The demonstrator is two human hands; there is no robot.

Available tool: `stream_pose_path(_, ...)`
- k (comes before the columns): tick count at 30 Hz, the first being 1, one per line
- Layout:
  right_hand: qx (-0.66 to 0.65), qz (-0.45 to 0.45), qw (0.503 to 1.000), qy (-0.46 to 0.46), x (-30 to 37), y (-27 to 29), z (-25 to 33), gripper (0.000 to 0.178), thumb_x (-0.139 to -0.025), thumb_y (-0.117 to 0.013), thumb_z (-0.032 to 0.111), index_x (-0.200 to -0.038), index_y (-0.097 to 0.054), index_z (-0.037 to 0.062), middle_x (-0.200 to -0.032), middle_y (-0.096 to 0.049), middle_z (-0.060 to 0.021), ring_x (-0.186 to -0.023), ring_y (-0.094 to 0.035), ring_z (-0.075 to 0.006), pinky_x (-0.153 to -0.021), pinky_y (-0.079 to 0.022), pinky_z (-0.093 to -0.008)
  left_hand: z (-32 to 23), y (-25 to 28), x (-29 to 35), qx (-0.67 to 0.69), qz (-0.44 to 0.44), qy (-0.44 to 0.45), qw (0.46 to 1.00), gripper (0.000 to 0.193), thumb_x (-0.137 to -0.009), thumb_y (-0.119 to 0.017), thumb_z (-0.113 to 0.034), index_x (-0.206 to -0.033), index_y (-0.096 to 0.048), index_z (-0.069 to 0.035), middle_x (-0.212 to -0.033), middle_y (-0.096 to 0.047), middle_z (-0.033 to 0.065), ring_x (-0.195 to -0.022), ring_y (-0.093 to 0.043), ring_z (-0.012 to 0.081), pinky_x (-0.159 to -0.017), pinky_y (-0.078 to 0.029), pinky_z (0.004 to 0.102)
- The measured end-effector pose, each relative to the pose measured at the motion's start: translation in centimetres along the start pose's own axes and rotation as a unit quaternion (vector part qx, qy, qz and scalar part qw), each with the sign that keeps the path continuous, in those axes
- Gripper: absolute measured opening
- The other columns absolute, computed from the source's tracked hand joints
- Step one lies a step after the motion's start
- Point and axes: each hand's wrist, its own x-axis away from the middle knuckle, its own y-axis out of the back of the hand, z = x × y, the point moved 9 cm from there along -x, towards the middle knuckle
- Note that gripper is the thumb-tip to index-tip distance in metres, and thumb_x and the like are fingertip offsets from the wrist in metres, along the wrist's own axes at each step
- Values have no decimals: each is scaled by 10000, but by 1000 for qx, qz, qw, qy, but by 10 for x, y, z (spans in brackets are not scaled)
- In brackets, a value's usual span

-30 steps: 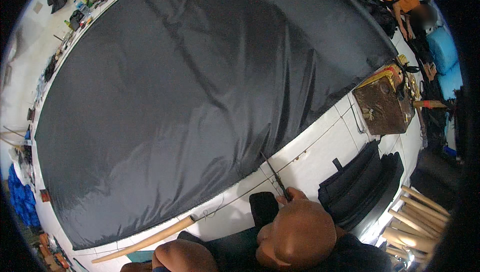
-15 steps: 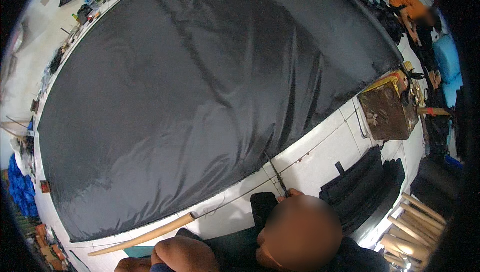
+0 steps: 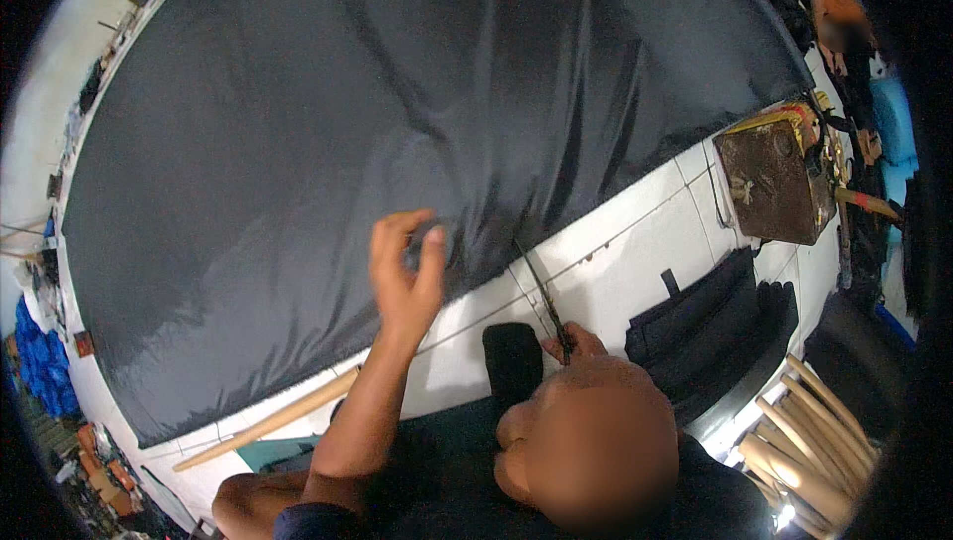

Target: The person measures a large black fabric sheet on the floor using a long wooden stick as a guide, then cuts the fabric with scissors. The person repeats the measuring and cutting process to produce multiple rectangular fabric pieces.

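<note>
A wide sheet of dark grey-black cloth [image 3: 248,193] is spread over the white tiled floor, with soft folds running toward its near edge. My left hand [image 3: 405,267] hovers over or rests on the cloth by that edge, thumb and fingers curved and apart, nothing visible between them; I cannot tell if it touches. In my right hand [image 3: 584,343] is a pair of long dark scissors [image 3: 546,302], gripped at the handles. Their blades point away from me, the tips overlapping the cloth's near edge. A blurred patch hides my right forearm.
Near the cloth's edge lies a long cardboard tube [image 3: 273,419]. A black flat piece [image 3: 513,366] is left of the scissors. Stacked black panels [image 3: 700,332], a brown box [image 3: 774,183] and several more tubes [image 3: 809,446] are at right. Another person [image 3: 834,4] bends at the far right.
My left hand has come into view from below and reached over the cloth's near edge. My right hand still holds the scissors at that edge. The whole view has shifted a little.
</note>
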Motion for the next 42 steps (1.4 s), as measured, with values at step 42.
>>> stream_pose_path(42,64,-63,996,6,-11,5,23,477,-888,-690,489,-948,-615,22,-759,-640,-164,-740,-612,-288,-717,-479,-422,74,-124,101,-211,221,-99,947,477,-806,-654,-85,-1279,-589,-77,-1187,-583,120,-1116,-539,326,-1105,-307,631)
